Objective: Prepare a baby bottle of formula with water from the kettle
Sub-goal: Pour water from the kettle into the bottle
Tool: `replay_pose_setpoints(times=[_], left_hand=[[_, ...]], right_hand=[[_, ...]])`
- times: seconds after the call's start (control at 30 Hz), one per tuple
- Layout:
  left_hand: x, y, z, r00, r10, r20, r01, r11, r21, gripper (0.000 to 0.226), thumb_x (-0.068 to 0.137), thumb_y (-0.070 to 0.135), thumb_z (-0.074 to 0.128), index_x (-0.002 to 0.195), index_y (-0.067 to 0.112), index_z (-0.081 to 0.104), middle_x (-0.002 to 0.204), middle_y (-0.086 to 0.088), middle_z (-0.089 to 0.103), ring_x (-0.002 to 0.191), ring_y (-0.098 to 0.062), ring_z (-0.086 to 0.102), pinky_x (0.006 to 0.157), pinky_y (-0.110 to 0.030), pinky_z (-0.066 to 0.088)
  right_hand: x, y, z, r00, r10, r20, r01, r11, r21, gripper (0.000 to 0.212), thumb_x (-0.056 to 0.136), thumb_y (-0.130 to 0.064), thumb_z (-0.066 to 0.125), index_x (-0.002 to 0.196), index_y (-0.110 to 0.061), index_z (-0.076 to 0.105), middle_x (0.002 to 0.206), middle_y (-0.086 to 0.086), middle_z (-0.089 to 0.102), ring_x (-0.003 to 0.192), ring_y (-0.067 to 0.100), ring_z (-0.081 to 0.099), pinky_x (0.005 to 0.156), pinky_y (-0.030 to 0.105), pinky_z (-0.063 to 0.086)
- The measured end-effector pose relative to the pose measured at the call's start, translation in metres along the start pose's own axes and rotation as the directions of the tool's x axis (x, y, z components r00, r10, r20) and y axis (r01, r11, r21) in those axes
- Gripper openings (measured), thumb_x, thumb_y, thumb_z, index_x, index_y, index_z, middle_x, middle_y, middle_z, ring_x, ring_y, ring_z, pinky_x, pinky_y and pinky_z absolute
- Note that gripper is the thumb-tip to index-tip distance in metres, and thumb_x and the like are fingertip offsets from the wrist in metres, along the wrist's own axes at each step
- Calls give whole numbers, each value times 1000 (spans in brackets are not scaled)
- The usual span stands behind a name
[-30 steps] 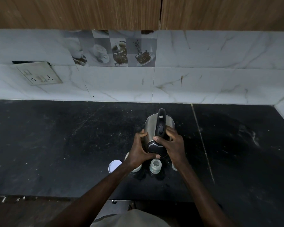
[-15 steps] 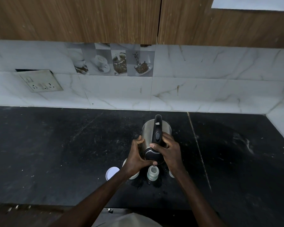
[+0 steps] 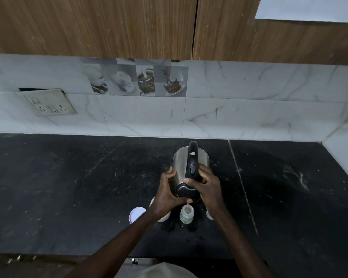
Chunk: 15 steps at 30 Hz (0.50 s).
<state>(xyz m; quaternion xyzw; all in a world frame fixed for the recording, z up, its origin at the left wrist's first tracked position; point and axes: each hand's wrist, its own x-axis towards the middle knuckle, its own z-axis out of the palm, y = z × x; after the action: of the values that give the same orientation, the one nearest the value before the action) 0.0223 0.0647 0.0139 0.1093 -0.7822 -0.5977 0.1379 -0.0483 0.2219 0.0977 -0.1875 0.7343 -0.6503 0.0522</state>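
Head view: left hand (image 3: 167,194) and right hand (image 3: 206,187) clasped the tipped kettle (image 3: 190,169), pouring into the bottle (image 3: 186,213) at six o'clock; next, level off before overflow.

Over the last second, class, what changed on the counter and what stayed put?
Little moved. Both hands, left hand and right hand, keep the kettle tipped over the open bottle; only the view lifted slightly. The white lid stayed beside it.

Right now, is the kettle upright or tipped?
Tipped. The kettle leans toward the open baby bottle, held by left hand and right hand.
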Motion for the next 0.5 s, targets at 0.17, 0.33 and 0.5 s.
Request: replay_pose_setpoints(times=[0.17, 0.33, 0.5], left_hand=[[3, 1, 1, 1000, 14, 13, -14, 1000, 4, 108, 55, 32, 107, 138, 33, 38, 166, 17, 23, 154, -16, 35, 115, -54, 47], [4, -1, 0, 1000, 6, 13, -6, 1000, 9, 109, 54, 34, 107, 138, 36, 38, 167, 17, 23, 154, -18, 35, 114, -55, 47], [4, -1, 0, 1000, 14, 26, -15, 1000, 13, 109, 55, 34, 107, 140, 35, 39, 166, 23, 21, 154, -15, 35, 115, -52, 48]], right_hand=[[2, -1, -2, 1000, -15, -5, 15, 1000, -14, 37, 77, -6, 90, 113, -9, 79, 123, -6, 72, 117, 8, 67, 101, 29, 54], [3, -1, -1, 1000, -11, -4, 11, 1000, -15, 40, 77, -5, 90, 116, -9, 79, 124, -8, 72, 117, 5, 67, 100, 25, 54], [2, 1, -2, 1000, -14, 0, 14, 999, -36, 39, 77, -6, 90, 113, -16, 78, 124, -11, 71, 117, 3, 66, 100, 24, 52]])
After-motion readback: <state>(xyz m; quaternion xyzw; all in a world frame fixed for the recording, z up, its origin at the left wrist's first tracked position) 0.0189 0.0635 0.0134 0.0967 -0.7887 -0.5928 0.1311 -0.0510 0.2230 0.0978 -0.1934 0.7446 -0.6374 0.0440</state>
